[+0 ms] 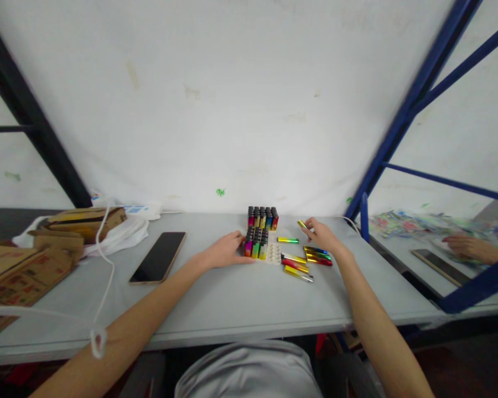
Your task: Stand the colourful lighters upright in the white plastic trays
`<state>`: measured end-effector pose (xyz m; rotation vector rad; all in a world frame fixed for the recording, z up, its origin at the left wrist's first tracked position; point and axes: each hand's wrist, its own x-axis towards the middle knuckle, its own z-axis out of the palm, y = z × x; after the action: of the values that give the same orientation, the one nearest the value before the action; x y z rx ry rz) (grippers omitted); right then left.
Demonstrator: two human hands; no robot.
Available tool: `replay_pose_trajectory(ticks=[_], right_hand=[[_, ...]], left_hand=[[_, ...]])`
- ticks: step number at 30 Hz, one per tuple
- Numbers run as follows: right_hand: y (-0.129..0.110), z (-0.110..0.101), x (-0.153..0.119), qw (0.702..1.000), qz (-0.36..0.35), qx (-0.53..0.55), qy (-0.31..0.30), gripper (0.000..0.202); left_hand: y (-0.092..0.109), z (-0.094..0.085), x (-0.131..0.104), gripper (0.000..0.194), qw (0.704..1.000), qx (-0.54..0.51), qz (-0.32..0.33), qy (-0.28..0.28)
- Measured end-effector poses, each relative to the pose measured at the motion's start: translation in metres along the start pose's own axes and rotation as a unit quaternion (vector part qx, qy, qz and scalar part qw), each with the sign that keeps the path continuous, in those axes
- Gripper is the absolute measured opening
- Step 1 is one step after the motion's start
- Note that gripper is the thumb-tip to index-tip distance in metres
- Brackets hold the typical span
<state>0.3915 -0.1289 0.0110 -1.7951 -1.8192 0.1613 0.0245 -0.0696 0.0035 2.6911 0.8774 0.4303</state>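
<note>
Several colourful lighters (256, 243) stand upright in a white tray (274, 253), filling its left part; empty round slots show on its right. Behind them is another upright block of lighters (263, 217). My left hand (227, 250) rests at the left side of the front block, thumb and fingers apart around its edge. In my right hand (318, 233) a gold lighter (302, 224) is pinched, above the table to the right. Loose lighters lie flat right of the tray: a yellow-green one (288, 240), several red, green and blue ones (317, 256), and yellow and red ones (297, 273).
A phone (158, 257) lies on the grey table (216, 309) at the left, near cardboard boxes (29, 265), plastic bags and a white cable (108, 251). Blue frame bars (392, 138) stand right; beyond them are another person's hand (471, 247) and a phone (440, 266).
</note>
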Motion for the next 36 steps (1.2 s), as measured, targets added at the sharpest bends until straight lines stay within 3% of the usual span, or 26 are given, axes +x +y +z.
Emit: replay_pose_trajectory(ticks=[6,10,16,19,30,36], right_hand=[[-0.04,0.018,0.001,0.983,-0.027,0.151,0.099,0.045],[-0.062,0.038,-0.001,0.939,0.022,0.338,0.06,0.058],[-0.078,0.053,-0.007,0.884,0.016,0.467,-0.031,0.059],[-0.083,0.057,-0.01,0.874,0.015,0.481,-0.069,0.054],[-0.096,0.066,-0.013,0.86,0.014,0.502,-0.092,0.053],[-0.1,0.064,-0.018,0.904,0.028,0.424,-0.046,0.063]], left_hand=[[0.002,0.003,0.001,0.061,1.0,0.025,-0.011,0.015],[0.003,0.009,0.003,0.069,0.999,0.036,-0.023,0.03],[0.001,0.011,0.005,0.071,0.999,0.017,-0.022,0.039],[0.0,0.009,0.006,0.07,0.999,-0.005,-0.018,0.04],[-0.002,-0.008,0.0,0.073,0.998,-0.059,0.0,0.02],[-0.002,-0.008,0.0,0.076,0.995,-0.095,0.006,0.027]])
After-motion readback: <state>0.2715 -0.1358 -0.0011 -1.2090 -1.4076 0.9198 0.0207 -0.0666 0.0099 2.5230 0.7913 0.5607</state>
